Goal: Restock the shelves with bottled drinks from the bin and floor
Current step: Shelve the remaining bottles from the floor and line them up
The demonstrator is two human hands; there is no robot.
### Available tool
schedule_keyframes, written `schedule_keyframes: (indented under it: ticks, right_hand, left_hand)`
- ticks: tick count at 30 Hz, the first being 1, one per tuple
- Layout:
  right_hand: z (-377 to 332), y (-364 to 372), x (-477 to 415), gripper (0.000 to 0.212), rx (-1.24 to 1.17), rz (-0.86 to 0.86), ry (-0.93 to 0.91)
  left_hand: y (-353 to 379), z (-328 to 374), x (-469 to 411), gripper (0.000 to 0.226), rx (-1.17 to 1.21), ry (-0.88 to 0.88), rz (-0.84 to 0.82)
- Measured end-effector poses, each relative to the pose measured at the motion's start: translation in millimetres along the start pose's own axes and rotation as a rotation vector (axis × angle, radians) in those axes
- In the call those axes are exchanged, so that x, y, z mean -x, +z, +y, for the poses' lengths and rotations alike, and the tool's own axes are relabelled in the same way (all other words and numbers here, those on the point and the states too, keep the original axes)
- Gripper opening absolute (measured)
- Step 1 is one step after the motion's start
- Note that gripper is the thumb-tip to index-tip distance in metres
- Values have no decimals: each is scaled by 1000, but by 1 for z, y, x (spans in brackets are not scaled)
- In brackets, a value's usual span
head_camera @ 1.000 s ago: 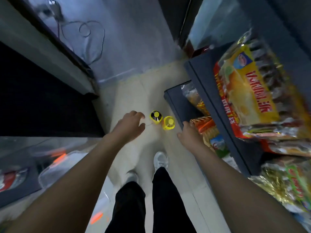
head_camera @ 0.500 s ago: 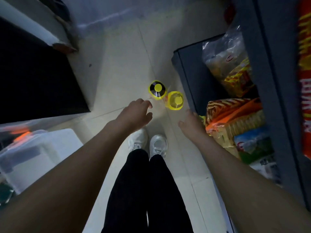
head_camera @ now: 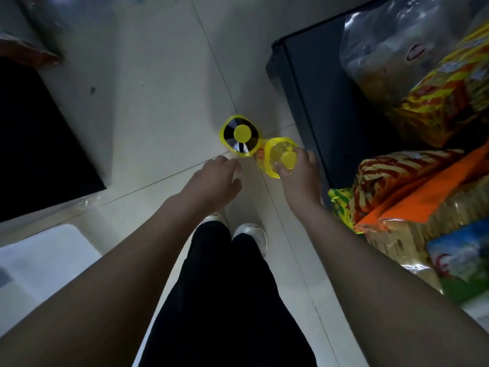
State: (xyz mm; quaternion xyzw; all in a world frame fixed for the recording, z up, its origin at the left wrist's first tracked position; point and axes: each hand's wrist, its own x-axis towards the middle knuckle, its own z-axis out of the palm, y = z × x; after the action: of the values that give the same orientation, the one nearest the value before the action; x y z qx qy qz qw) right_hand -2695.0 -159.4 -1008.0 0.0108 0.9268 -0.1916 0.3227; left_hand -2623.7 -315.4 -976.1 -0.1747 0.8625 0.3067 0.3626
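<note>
Right hand [head_camera: 299, 176] fingers pinch pale bottle [head_camera: 280, 154] beside shelf edge [head_camera: 288, 83] — left hand [head_camera: 214, 181] spread

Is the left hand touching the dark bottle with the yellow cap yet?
Apart. In the head view, the left hand hovers with a strip of pale floor showing between its fingertips and the dark bottle.

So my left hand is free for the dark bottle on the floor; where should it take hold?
Grip the dark bottle at the neck under its yellow cap, coming from above with the left hand: it stands upright, cap towards you.
</note>
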Motion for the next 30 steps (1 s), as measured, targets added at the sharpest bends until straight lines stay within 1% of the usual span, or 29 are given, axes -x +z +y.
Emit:
schedule_keyframes:
  ticks: [3,5,11,14,23,30]
  right_hand:
    - [5,11,-5,51,-88,139,25]
    - [5,14,-3,50,-117,188,47]
    - [-1,6,4,48,-105,176,114]
    - [-4,-6,17,48,-109,169,108]
    - [-31,-97,99,45,-132,155,9]
    - [-79,-202,189,37,-110,169,-75]
  left_hand:
    - [5,-9,-10,37,-15,7,-13]
    - [6,-13,-11,37,-18,3,-21]
    - [-6,-7,9,37,-18,15,-4]
    - [-16,-2,25,37,-14,17,9]
    - [-76,40,120,34,-12,33,103]
    - [-150,89,225,33,-29,76,228]
